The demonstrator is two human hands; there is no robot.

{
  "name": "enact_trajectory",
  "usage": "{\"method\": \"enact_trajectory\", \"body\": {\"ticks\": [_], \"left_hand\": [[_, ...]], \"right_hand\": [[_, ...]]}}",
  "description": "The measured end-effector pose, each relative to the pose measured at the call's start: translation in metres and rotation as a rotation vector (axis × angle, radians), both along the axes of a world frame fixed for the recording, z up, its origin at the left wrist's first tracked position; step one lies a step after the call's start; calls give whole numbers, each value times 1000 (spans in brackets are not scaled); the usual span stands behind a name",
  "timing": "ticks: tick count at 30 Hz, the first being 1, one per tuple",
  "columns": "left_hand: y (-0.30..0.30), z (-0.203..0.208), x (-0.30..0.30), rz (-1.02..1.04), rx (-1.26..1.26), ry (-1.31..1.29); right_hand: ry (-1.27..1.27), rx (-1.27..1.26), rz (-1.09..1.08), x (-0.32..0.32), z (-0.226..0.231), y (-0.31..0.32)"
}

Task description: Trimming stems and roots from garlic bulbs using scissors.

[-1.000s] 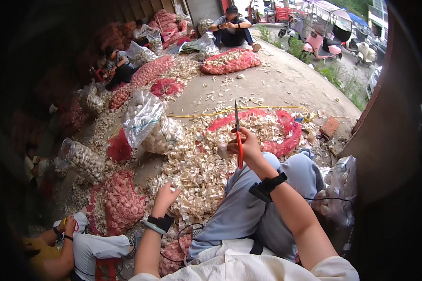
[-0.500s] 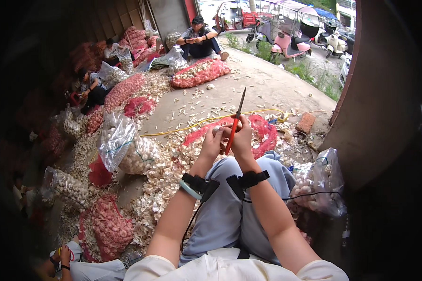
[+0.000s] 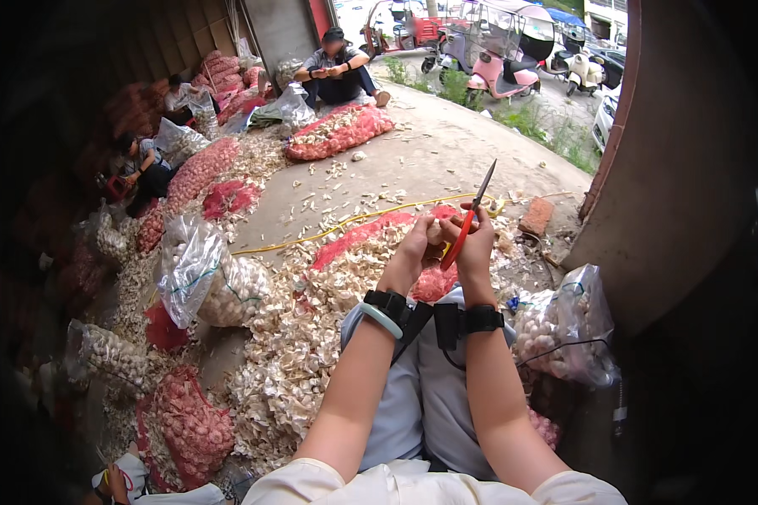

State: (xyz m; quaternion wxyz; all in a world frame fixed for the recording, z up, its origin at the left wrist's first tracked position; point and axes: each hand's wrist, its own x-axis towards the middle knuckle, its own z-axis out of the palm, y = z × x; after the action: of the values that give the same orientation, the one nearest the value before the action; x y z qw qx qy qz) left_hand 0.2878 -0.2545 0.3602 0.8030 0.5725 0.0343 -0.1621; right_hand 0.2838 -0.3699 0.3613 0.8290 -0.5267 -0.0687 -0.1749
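Observation:
My right hand (image 3: 477, 252) is closed round a pair of scissors (image 3: 457, 242) with red-orange handles. Their dark pointed blades rise up and to the right, away from me. Close beside it, my left hand (image 3: 409, 257) grips a pale garlic bulb (image 3: 434, 228), of which only a part shows between the fingers. Both hands are above my knees, in front of a red mesh sack (image 3: 358, 240) spread on the ground. A heap of dry garlic skins and stalks (image 3: 282, 379) lies to the left of my legs.
Clear plastic bags of garlic stand at my left (image 3: 236, 290) and right (image 3: 556, 332). A full red mesh sack (image 3: 195, 421) is near left, another (image 3: 341, 133) farther off. A yellow hose (image 3: 345, 225) crosses the floor towards a brick (image 3: 536, 216). Other people sit farther back.
Both my hands have shifted right, and the scissors now lean more to the right. The view has turned slightly, and my knees are closer together.

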Motion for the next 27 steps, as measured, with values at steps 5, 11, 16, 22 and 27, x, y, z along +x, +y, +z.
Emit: {"method": "enact_trajectory", "body": {"ticks": [5, 11, 16, 22, 27], "left_hand": [[1, -6, 11, 183, -193, 64], [19, -12, 16, 547, -528, -93], [25, -6, 4, 528, -571, -297], [25, -5, -3, 478, -554, -375], [21, -2, -9, 471, -507, -332]], "right_hand": [[45, -171, 16, 8, -8, -14], [62, -591, 156, 13, -8, -6], [-33, -1051, 172, 2, -6, 0], [-61, -1042, 288, -3, -1, 0], [15, -932, 312, -11, 15, 0]]}}
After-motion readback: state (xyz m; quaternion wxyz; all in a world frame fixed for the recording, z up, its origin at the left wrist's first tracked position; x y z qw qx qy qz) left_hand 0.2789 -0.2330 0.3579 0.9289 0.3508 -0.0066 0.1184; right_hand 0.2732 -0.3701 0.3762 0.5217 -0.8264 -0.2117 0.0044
